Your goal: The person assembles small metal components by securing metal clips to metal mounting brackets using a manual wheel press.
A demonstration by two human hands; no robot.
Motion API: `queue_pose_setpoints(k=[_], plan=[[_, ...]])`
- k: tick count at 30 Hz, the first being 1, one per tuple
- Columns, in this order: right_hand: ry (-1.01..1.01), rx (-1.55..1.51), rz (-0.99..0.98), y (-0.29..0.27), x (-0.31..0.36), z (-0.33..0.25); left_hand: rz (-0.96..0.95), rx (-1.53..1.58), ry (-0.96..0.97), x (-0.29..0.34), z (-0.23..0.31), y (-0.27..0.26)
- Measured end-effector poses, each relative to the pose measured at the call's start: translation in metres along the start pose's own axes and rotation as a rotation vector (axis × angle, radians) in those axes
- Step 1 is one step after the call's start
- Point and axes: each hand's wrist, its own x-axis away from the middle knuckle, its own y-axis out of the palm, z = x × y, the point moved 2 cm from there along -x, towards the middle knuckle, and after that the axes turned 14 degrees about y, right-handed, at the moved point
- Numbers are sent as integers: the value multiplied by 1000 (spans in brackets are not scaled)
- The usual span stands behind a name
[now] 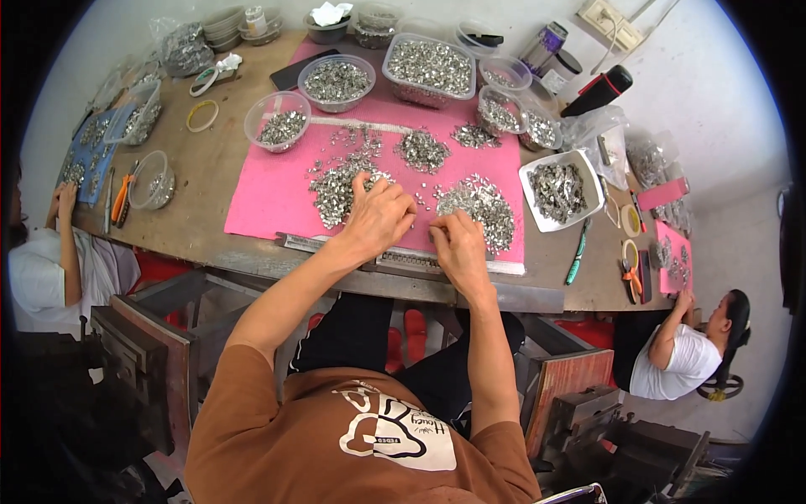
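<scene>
Small shiny metal pieces lie in loose piles on a pink mat in front of me. My left hand rests at the right edge of the left pile, its fingers curled down and their tips partly hidden. Beside the right pile, at its lower left, my right hand has thumb and fingers pinched together; what they hold is too small to make out. A few scattered pieces lie between the hands. Farther back on the mat are a smaller pile and a darker one.
Tubs of metal pieces stand behind the piles, including a large rectangular one and a round one. A white tray and green-handled tool are at right. Orange-handled pliers lie left. Co-workers sit at both sides.
</scene>
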Motion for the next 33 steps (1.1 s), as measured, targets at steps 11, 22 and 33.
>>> queue_pose_setpoints(k=[11, 22, 33], plan=[[16, -145, 64, -21, 55, -1, 14, 171, 37, 24, 61, 3], [101, -290, 133, -17, 63, 10, 60, 189, 5, 30, 59, 5], [190, -321, 192, -25, 56, 13, 92, 67, -31, 25, 70, 15]])
